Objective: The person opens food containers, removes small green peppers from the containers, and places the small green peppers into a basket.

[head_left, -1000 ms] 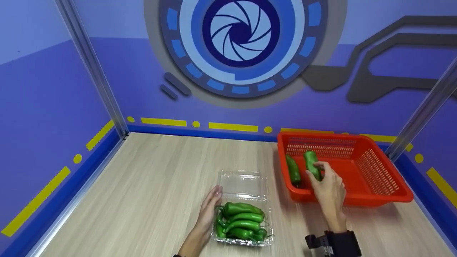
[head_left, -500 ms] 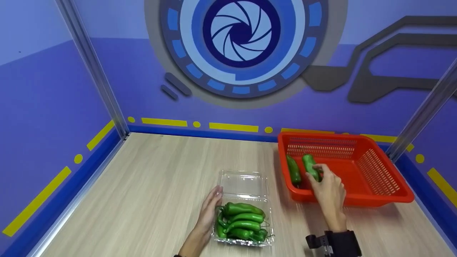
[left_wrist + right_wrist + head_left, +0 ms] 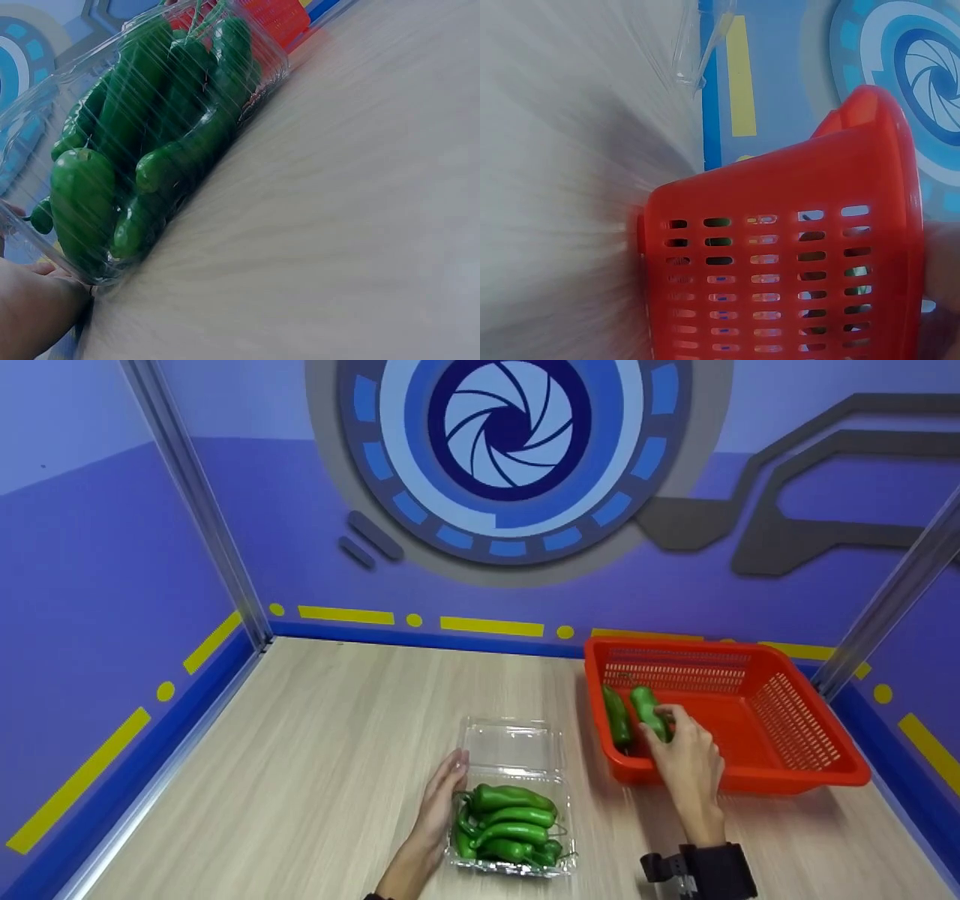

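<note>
My right hand [image 3: 686, 757] reaches over the near rim of the red plastic basket [image 3: 750, 781] and pinches a green pepper [image 3: 643, 703] between thumb and fingers. To its left, a second green pepper [image 3: 616, 716] lies along the basket's left wall. With fingers extended, my left hand [image 3: 433, 814] rests against the left side of a clear plastic clamshell box [image 3: 512, 746], whose lid is folded back. Several green peppers [image 3: 514, 816] fill the box's near half. Through its ribbed wall, the left wrist view shows those peppers [image 3: 135, 82] stacked close together.
The box and basket stand on a pale wood-grain table [image 3: 322, 750]. Blue printed panels [image 3: 277, 525] wall it in at the back and sides, with metal posts [image 3: 206, 517] at the corners. The right wrist view mostly shows the basket's slotted side [image 3: 780, 247].
The pepper in my right hand has sunk slightly and its far end has swung left, toward the other pepper in the basket. My left hand and the box have stayed put.
</note>
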`<state>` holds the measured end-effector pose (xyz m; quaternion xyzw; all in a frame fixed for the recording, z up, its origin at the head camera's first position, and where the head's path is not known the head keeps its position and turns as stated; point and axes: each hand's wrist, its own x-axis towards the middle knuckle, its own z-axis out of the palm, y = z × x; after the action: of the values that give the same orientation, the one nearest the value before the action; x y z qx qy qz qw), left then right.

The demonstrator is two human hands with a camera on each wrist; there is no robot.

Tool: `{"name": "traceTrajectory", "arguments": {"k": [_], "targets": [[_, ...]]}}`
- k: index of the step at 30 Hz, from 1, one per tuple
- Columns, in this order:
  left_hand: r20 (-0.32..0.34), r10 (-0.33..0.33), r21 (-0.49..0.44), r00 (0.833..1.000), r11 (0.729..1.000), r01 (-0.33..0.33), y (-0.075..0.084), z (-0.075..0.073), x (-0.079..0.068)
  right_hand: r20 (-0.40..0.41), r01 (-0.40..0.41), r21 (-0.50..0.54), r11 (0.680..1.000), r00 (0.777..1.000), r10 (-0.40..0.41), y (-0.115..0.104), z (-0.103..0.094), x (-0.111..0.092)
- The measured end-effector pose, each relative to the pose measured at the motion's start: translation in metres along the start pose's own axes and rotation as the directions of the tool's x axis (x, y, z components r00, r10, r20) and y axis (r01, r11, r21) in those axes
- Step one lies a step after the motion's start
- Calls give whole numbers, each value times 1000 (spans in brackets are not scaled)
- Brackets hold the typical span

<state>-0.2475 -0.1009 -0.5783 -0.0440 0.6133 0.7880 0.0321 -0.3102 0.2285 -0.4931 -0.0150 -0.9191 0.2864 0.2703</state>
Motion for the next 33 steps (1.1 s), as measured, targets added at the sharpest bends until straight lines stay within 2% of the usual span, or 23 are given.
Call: {"name": "traceTrajectory", "arguments": {"k": [9, 18, 26, 33], "targets": [[21, -6, 22, 1000, 1000, 6, -1, 3, 2, -1, -10, -7, 1000, 1000, 10, 3, -5, -4], [-12, -31, 24, 999, 999, 31, 2, -3, -1, 5, -11, 25, 1000, 1000, 11, -9, -9, -1], [-35, -57, 46, 998, 997, 58, 5, -3, -3, -15, -18, 74, 997, 1000, 19, -22, -24, -2], [-27, -67, 54, 997, 996, 69, 5, -3, -3, -47, 6, 122, 993, 999, -1, -37, -40, -9]]}}
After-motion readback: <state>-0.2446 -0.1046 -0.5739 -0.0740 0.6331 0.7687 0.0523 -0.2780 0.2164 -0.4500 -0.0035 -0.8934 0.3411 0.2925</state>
